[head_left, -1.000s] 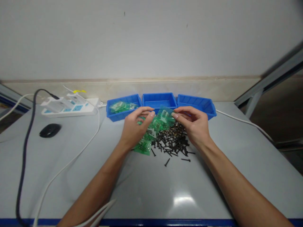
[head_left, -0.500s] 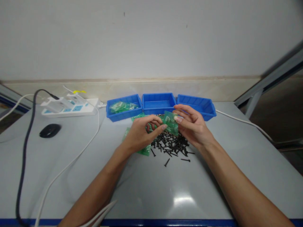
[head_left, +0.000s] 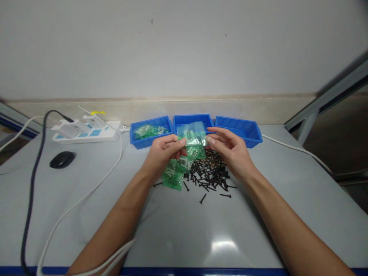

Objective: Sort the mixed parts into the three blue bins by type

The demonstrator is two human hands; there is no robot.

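Note:
A small clear green bag (head_left: 193, 134) is stretched between my two hands, in front of the middle blue bin (head_left: 193, 118). My left hand (head_left: 166, 151) pinches its left edge, and my right hand (head_left: 230, 149) pinches its right edge between thumb and fingers. Small pieces show inside the bag. Below it lie more green bags (head_left: 173, 174) on the table, beside a heap of black screws (head_left: 211, 174). Some brownish small parts (head_left: 209, 159) lie at the back of the heap.
The left blue bin (head_left: 140, 143) holds green bags; the right blue bin (head_left: 248, 132) stands behind my right hand. On the left are a white power strip (head_left: 110, 134), a black mouse (head_left: 62, 159) and loose cables (head_left: 32, 184).
The bag has moved slightly left and up and is now spread out flat. My left hand has shifted left, uncovering more of the green bags on the table.

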